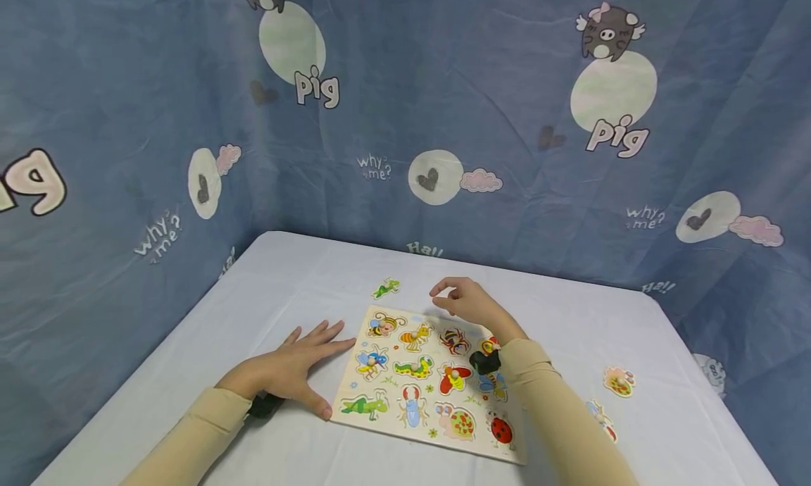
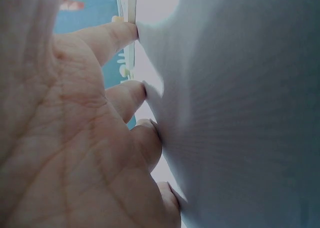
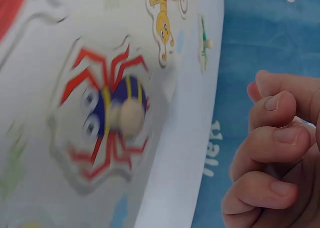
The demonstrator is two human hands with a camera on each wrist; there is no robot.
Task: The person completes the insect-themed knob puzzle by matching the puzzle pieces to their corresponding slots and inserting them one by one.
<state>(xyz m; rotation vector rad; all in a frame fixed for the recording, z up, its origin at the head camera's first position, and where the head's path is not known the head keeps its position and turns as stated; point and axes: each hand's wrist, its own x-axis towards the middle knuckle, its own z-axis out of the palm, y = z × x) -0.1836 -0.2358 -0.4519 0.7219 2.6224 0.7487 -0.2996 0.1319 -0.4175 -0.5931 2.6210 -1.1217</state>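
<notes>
A wooden insect puzzle board (image 1: 389, 430) lies on the white table, most of its recesses filled with knobbed pieces. My left hand (image 1: 298, 366) rests on the table with fingers spread, its thumb and fingertips at the board's left edge. Above the board's far edge hovers my right hand (image 1: 465, 299), fingers loosely bent and holding nothing. Left of it, beyond the board, lies a loose green grasshopper piece (image 1: 385, 288). In the right wrist view, the spider piece (image 3: 125, 106) with its wooden knob sits in the board. My right forearm hides part of the board's right side.
To the right of the board lie a loose snail piece (image 1: 619, 382) and a blue-and-red winged insect piece (image 1: 600, 420). A blue curtain (image 1: 393, 218) printed with pigs hangs behind and beside the table (image 1: 304, 275).
</notes>
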